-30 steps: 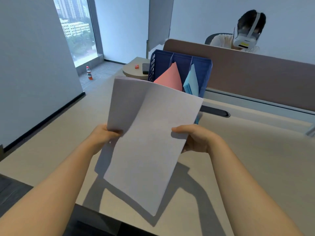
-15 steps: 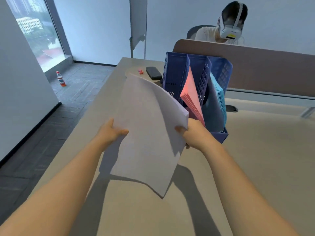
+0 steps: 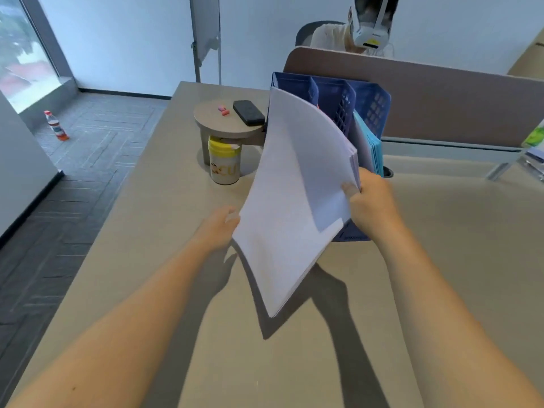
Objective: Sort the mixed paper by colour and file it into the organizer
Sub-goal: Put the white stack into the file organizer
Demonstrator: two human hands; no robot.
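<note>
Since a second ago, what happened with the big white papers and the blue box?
The white paper stack has swung from flat in front of the person to steeply tilted, its top edge now up against the blue organizer, hiding the pink sheets. The left hand has slid down to the lower left edge. The right hand still pinches the right edge. The blue paper stays in its slot.

Bright daylight enters through the window (image 3: pixel 20 51) at the upper left, which is washed out. Hard, dark shadows fall on the desk (image 3: pixel 441 231) toward the viewer. Straight lines bow near the edges, and the view is slightly soft.
</note>
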